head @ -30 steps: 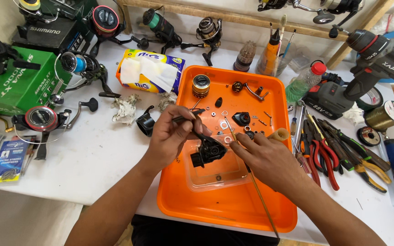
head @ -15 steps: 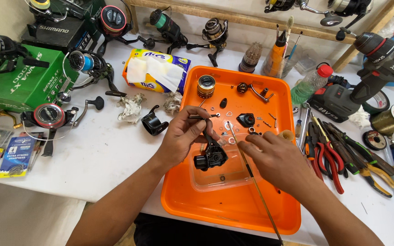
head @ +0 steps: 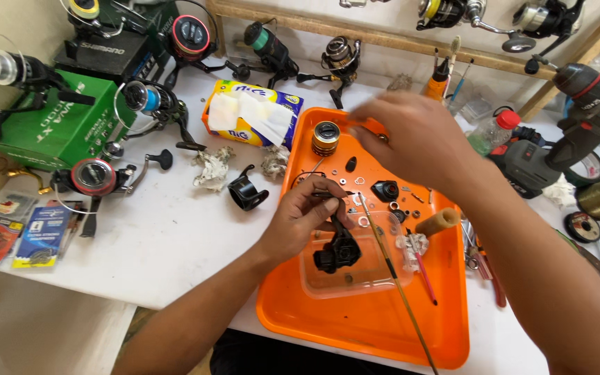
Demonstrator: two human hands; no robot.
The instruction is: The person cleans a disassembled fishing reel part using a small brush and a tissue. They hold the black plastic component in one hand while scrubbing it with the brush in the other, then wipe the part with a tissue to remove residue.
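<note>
Left hand, centre of frame: fingers curled and pressed against the thumb, gripping the black reel body by its upper stem. The body hangs just above a clear shallow dish in the middle of the orange tray. A thin dark piece shows at the fingertips; cannot tell what it is.

Right hand, upper centre: raised over the far end of the tray, fingers loosely bent and pointing down. It is motion-blurred, and I cannot tell whether it pinches anything. Nearest to it is the gold spool, just to its left.

In the tray:
- Small washers and a black cover piece are scattered between the hands.
- A long thin brush lies diagonally across the dish.
- A tan foam grip lies at the right rim.
- A pink-handled pick lies below the foam grip.

Judgement: the reel is stripped and the body is being worked on, with the free hand over the loose parts at the far end. Any next move calls for a steady hold on the body and a fine pinch, since the parts are tiny and lie close together.

Outward on the white table:
- A black cup-shaped part sits left of the tray.
- A tissue pack is above that part.
- A green box and whole reels are at upper left.
- A red-capped bottle and a cordless drill are at upper right.
</note>
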